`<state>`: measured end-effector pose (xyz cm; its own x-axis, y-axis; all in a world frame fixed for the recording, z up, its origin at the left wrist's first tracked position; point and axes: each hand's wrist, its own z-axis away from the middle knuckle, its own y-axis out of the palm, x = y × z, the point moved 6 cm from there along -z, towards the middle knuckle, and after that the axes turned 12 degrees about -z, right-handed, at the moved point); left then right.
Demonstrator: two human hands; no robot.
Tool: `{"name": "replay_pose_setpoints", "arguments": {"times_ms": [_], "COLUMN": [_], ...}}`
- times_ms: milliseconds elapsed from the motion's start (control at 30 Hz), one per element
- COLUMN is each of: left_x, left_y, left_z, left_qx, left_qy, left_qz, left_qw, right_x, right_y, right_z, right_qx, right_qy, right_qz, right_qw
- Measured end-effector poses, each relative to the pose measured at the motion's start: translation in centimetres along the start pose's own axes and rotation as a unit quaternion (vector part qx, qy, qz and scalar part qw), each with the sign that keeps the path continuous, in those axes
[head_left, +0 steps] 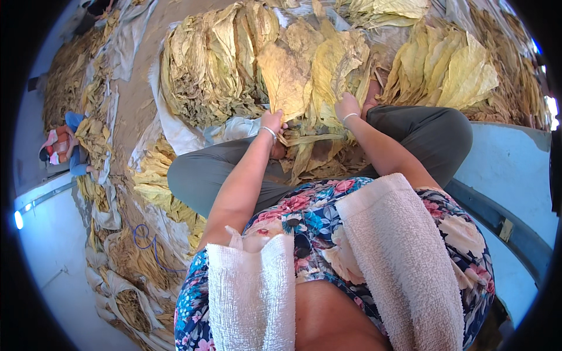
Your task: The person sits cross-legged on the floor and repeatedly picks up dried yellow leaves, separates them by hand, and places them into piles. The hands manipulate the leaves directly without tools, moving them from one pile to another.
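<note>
Between my crossed legs I hold up broad yellow dried tobacco leaves. My left hand [273,121] is closed on the lower end of a yellow-brown tobacco leaf [288,76]. To its right, my right hand [348,107] has its fingers closed at the edge of another yellow tobacco leaf [331,73]; the fingertips are partly hidden. Loose leaf scraps [319,155] lie below both hands, over my lap and feet. A tall bundle of stacked leaves [216,64] stands beyond my left hand. A fanned pile of yellow leaves [442,67] lies beyond my right knee.
Another yellow leaf pile [383,11] lies at the far side. More leaves [161,175] spread on sheeting beside my left knee. A blue cord [153,245] curls on the floor at left. Farther left, another person [61,143] sits among leaves. A pale blue wall [497,158] stands at right.
</note>
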<state>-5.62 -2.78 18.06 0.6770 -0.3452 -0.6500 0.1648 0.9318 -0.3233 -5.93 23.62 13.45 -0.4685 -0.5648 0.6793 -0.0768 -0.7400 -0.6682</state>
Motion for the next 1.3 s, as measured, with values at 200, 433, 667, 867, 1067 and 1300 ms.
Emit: {"name": "replay_pose_setpoints", "arguments": {"times_ms": [200, 433, 667, 867, 1067, 1300], "left_x": [-1.4, -1.4, -1.8, -1.6, 0.1, 0.4], "left_y": [2.9, 5.6, 7.0, 7.6, 8.5, 7.7], "left_z": [2.7, 4.8, 6.3, 6.3, 4.8, 3.8], "left_qx": [0.038, 0.100, 0.121, 0.120, 0.173, 0.156], "left_qy": [0.044, 0.092, 0.047, 0.019, -0.040, -0.035], "left_qz": [0.016, -0.148, -0.244, -0.114, 0.102, 0.176], "left_qw": [0.998, 0.980, 0.961, 0.986, 0.979, 0.971], "right_x": [7.1, 8.4, 6.5, 5.8, 7.8, 7.9], "right_y": [4.4, 4.1, 3.7, 4.3, 2.5, 0.4], "right_z": [5.5, 7.0, 5.6, 2.7, 2.6, 4.0], "right_qx": [0.373, 0.409, 0.387, 0.374, 0.256, 0.293], "right_qy": [0.253, 0.249, 0.235, -0.092, -0.335, -0.032], "right_qz": [-0.443, -0.400, -0.368, -0.062, 0.129, -0.266], "right_qw": [0.775, 0.782, 0.812, 0.921, 0.897, 0.918]}}
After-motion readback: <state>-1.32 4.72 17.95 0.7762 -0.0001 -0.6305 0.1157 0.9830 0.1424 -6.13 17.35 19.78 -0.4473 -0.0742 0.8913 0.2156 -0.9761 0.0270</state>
